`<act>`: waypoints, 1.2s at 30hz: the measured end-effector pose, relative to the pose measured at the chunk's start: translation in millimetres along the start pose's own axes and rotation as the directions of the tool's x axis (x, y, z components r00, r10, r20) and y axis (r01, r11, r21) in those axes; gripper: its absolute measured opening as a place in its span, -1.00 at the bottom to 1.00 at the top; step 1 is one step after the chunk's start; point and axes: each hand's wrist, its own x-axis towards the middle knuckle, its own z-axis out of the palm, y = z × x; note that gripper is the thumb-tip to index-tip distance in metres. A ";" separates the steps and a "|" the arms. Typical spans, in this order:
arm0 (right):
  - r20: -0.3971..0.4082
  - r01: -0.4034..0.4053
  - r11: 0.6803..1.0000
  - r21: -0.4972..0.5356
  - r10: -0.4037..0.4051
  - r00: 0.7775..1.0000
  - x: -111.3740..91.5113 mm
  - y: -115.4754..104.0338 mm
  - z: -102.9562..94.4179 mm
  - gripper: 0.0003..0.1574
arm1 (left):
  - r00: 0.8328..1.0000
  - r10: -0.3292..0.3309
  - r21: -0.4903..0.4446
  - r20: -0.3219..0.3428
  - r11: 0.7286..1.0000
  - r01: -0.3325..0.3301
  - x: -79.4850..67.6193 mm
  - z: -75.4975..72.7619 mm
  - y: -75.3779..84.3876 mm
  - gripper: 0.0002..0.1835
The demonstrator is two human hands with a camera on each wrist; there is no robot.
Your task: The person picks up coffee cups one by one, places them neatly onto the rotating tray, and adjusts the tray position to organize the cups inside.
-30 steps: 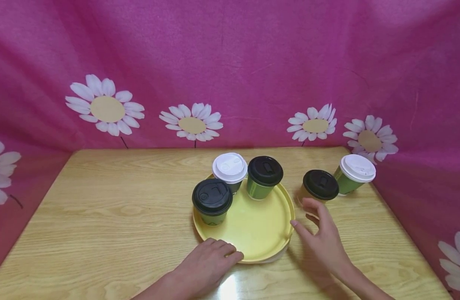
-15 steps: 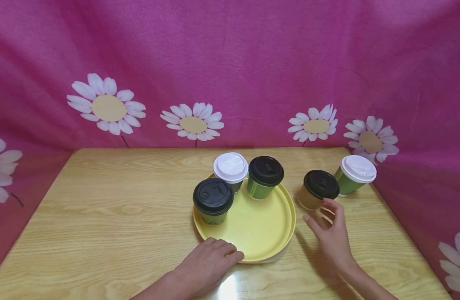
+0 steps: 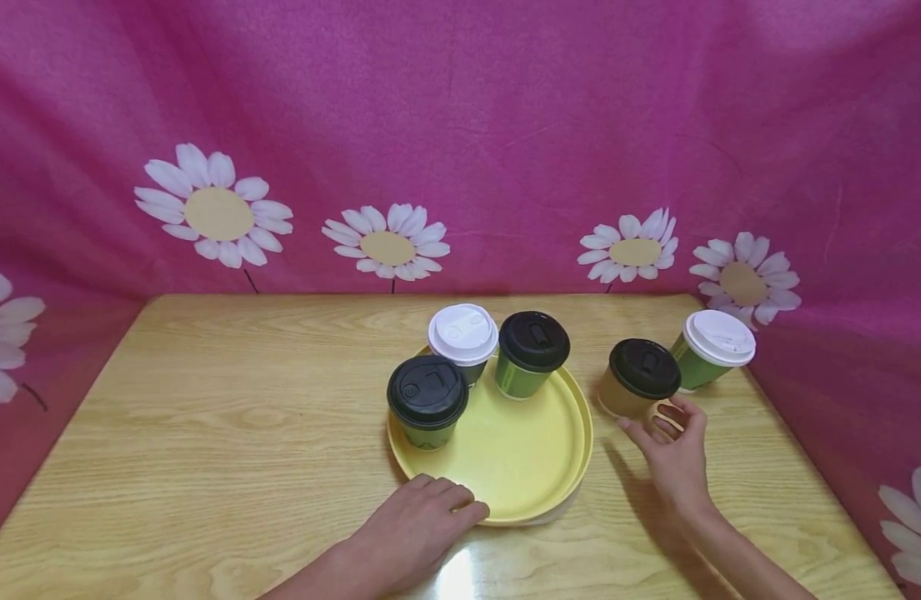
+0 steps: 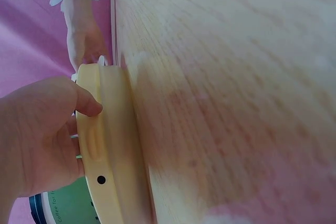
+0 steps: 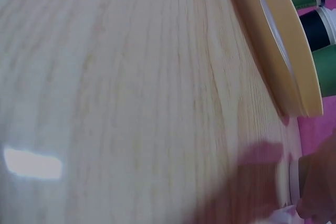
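Note:
My left hand holds the near rim of a round yellow tray. In the left wrist view its thumb lies on the tray's outer wall and the other fingers reach over the rim. On the tray stand a green cup with a black lid, a white-lidded dark cup and another black-lidded green cup. My right hand is right at the near side of a brown cup with a black lid, thumb and fingers spread at its lower wall. This cup stands upright on the table, right of the tray.
A green cup with a white lid stands behind and right of the brown one, by the right curtain. The wooden table meets a pink flowered curtain at the back and sides.
The right hand has moved right and away from the tray's edge, round to the near right side of the brown cup. The left hand, tray and cups have stayed in place.

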 end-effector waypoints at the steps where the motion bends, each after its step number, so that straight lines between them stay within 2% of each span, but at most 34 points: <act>1: -0.003 -0.006 1.000 -0.003 0.006 1.000 2.0 0.6 -0.4 -0.03 | 1.000 -0.001 -0.001 0.005 1.000 0.001 0.0 -0.3 0.1 -0.79; 9: 0.038 0.016 0.998 -0.057 -0.014 0.999 19.3 4.5 1.0 0.17 | 1.000 -0.002 0.004 0.018 1.000 0.002 0.4 -1.9 -0.2 -0.78; 15: 0.085 0.070 0.997 -0.022 -0.068 0.994 29.0 10.6 4.0 0.25 | 1.000 0.002 -0.003 0.002 1.000 -0.002 -0.2 -2.0 -0.4 -0.78; 20: 0.091 0.102 0.995 -0.018 -0.100 0.991 36.1 13.1 6.6 0.26 | 1.000 0.004 -0.003 -0.005 1.000 -0.004 -0.2 -2.0 -0.7 -0.79; 29: 0.071 0.087 0.996 0.025 -0.088 0.994 38.6 7.1 11.6 0.26 | 1.000 -0.002 -0.008 0.025 1.000 0.002 -0.2 -2.6 -0.4 -0.77; 36: 0.043 0.096 0.994 0.045 -0.098 0.994 42.0 8.8 13.9 0.15 | 1.000 -0.002 -0.013 0.021 1.000 0.003 0.2 -2.4 -0.6 -0.77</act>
